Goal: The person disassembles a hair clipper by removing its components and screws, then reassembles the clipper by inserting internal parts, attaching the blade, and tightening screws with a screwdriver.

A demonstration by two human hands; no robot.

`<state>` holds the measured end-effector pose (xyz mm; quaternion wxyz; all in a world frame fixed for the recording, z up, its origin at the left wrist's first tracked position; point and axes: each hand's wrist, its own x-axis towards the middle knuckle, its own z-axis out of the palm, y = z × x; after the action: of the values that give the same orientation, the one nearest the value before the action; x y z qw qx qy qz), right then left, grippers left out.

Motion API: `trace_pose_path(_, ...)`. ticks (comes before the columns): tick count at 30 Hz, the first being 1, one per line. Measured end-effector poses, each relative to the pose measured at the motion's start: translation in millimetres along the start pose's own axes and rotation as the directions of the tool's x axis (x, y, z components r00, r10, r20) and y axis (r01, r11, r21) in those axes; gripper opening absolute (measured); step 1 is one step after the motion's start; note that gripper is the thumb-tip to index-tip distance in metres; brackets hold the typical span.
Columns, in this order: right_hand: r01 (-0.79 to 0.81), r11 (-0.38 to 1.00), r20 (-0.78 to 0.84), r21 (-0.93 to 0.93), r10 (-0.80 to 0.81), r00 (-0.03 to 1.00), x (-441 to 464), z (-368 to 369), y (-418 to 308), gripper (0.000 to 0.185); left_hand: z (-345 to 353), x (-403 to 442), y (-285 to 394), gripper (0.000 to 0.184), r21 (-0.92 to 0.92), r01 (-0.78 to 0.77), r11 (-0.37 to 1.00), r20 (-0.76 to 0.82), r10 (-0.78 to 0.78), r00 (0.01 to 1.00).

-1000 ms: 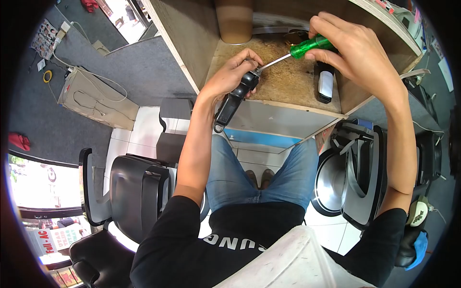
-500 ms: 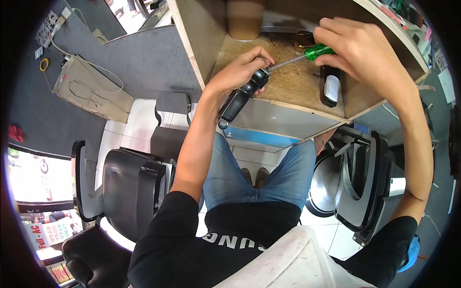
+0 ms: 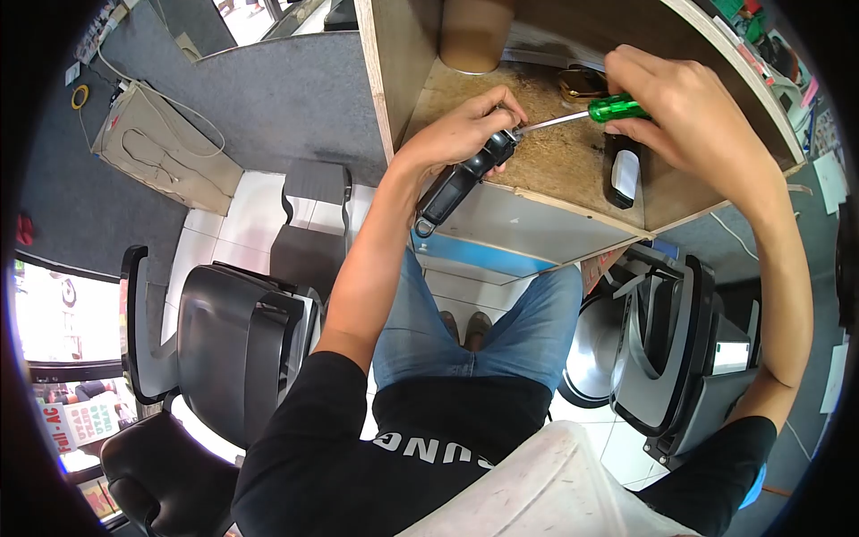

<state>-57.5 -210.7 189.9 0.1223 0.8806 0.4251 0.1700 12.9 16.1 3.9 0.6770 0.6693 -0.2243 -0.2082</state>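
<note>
My left hand (image 3: 470,130) is wrapped round a black hair clipper (image 3: 455,190), which is tilted with its hanging loop toward my lap and its head toward the shelf. The fingers are beside the clipper's head. My right hand (image 3: 676,112) grips the green handle of a screwdriver (image 3: 559,119). Its metal shaft slants down to the left, and the tip is at the clipper's head; whether it sits in a screw is too small to tell. Below my right hand, a black and silver device (image 3: 624,174) lies on the wooden shelf (image 3: 555,179).
A brown cylindrical container (image 3: 474,40) and a gold-coloured object (image 3: 583,82) are at the back of the shelf. Wooden side panels enclose it. Black salon chairs stand at the left (image 3: 234,345) and right (image 3: 667,349). A cardboard box (image 3: 157,148) leans farther left.
The view has shifted, so the shelf and both hands appear farther right. My left hand still holds the clipper, and the screwdriver tip stays at its head.
</note>
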Motion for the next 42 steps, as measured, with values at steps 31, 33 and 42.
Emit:
trace_pose_path(31,-0.03,0.993,0.055,0.113,0.023,0.998,5.1,15.6,12.8,0.033,-1.1,-0.8,-1.9,0.026,-0.041,-0.02,0.999,0.009,0.02,1.0)
trace_pose_path(33,0.1,0.991,-0.069,-0.092,-0.107,0.992,8.5,17.4,7.1,0.031,-1.7,-1.3,-1.5,0.026,-0.044,-0.02,0.999,0.017,0.021,1.0)
trace_pose_path(42,-0.212,0.96,0.303,-0.181,0.26,0.917,25.0,10.7,-1.5,0.029,-0.9,-0.8,-2.2,0.024,-0.018,-0.014,1.0,0.01,0.014,1.0)
